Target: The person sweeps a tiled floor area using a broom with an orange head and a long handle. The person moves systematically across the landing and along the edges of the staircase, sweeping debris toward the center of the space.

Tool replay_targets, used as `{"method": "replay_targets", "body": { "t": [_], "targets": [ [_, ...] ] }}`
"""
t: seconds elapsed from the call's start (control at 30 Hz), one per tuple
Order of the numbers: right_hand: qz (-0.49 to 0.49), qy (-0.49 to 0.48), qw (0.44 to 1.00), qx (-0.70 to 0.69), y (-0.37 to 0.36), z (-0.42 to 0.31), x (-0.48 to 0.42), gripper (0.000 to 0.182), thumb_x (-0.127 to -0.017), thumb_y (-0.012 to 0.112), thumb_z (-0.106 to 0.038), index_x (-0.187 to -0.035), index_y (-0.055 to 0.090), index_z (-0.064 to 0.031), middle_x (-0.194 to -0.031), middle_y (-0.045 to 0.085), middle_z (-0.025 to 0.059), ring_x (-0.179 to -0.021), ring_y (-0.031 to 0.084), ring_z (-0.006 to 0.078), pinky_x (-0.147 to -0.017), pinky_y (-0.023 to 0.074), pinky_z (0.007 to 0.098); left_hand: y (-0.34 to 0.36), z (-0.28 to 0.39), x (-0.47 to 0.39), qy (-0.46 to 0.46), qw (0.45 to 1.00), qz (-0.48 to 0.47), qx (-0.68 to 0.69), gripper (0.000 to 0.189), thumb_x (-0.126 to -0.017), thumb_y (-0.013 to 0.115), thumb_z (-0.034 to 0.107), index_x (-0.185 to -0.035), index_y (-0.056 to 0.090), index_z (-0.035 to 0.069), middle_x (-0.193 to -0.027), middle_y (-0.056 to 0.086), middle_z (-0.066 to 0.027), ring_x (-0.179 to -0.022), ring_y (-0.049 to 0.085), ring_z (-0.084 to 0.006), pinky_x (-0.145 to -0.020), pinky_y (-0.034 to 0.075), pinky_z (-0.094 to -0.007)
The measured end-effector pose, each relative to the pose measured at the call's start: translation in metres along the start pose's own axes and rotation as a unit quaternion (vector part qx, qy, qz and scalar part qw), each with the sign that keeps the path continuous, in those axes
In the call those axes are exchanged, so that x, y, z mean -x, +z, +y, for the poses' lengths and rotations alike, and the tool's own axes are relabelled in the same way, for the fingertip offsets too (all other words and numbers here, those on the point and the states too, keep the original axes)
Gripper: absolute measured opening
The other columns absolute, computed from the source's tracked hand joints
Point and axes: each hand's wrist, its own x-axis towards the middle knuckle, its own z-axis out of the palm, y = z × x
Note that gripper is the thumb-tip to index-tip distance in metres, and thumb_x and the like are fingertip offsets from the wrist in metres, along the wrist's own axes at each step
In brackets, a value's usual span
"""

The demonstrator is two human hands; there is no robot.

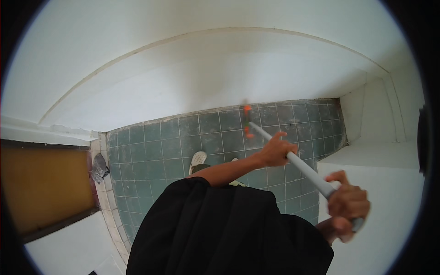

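Note:
A long pale grey pole (307, 169) slants across the view, from the lower right down to the tiled floor. My left hand (277, 152) is wrapped around its middle, thumb side toward the floor end. Near the upper end, by a darker grey grip (358, 224), my right hand (350, 206) is closed on it, slightly blurred. At the pole's lower end is a narrow orange head (247, 108), close to the foot of the white wall. Motion blur hides its shape, so I cannot tell what kind of floor tool it is.
Dark green floor tiles (154, 151) with pale smudges meet the white wall (192, 82). A white block (371, 185) stands at the right. On the light tiled ledge (109, 199) at left lies a crumpled grey plastic bag (99, 168), beside a brown door (48, 185). My light clog (197, 161) is below.

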Motion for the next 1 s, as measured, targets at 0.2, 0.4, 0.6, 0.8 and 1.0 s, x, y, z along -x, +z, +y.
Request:
{"method": "replay_targets", "body": {
  "t": [0.2, 0.4, 0.6, 0.8, 1.0],
  "targets": [
    [0.036, 0.018, 0.978, -0.206, 0.022, 0.055, -0.021, 0.043, -0.080, 0.064, -0.023, -0.047, 0.038, -0.0131, -0.042, 0.046, 0.0006, -0.043, 0.049, 0.0118, -0.090, 0.0392, 0.0510, -0.081, -0.028, 0.105, -0.041, 0.997, -0.010, -0.062, 0.027, -0.063, 0.065, 0.004, -0.085, 0.058, 0.017, -0.078, 0.060, 0.0038, -0.078, 0.058, -0.0159, -0.091, 0.034, -0.0392],
    [-0.049, 0.302, 0.932, -0.194, 0.177, 0.175, -0.029, 0.008, -0.078, 0.069, -0.006, -0.073, 0.064, -0.0017, -0.068, 0.059, 0.0051, -0.071, 0.056, 0.0173, -0.074, 0.0440, 0.0334, -0.186, -0.136, 0.272, -0.300, 0.920, -0.148, -0.205, 0.028, -0.062, 0.067, 0.010, -0.088, 0.061, 0.019, -0.085, 0.062, 0.0014, -0.090, 0.060, -0.0202, -0.087, 0.037, -0.0414],
    [-0.053, 0.297, 0.952, -0.055, 0.184, 0.124, -0.061, 0.020, -0.076, 0.067, -0.004, -0.062, 0.053, -0.0016, -0.064, 0.054, 0.0045, -0.069, 0.052, 0.0158, -0.072, 0.0387, 0.0315, -0.165, -0.183, 0.236, -0.198, 0.964, -0.156, -0.083, 0.022, -0.069, 0.063, 0.014, -0.090, 0.061, 0.021, -0.083, 0.061, 0.0018, -0.092, 0.060, -0.0212, -0.100, 0.027, -0.0537],
    [-0.042, 0.224, 0.955, 0.187, 0.205, 0.074, -0.091, 0.027, -0.073, 0.066, -0.008, -0.055, 0.046, -0.0079, -0.054, 0.046, 0.0005, -0.062, 0.050, 0.0187, -0.075, 0.0358, 0.0347, -0.126, -0.168, 0.096, -0.092, 0.964, -0.247, -0.034, 0.010, -0.072, 0.060, 0.013, -0.079, 0.059, 0.019, -0.077, 0.059, 0.0046, -0.090, 0.060, -0.0185, -0.104, 0.023, -0.0547],
    [-0.019, 0.159, 0.978, 0.131, 0.189, 0.039, -0.085, 0.030, -0.071, 0.067, -0.015, -0.052, 0.044, -0.0100, -0.049, 0.043, -0.0013, -0.050, 0.048, 0.0189, -0.079, 0.0418, 0.0366, -0.112, -0.124, 0.071, 0.021, 0.984, -0.172, 0.026, 0.012, -0.069, 0.062, 0.009, -0.076, 0.058, 0.018, -0.073, 0.058, 0.0038, -0.081, 0.060, -0.0177, -0.101, 0.026, -0.0503]
  ]
}}
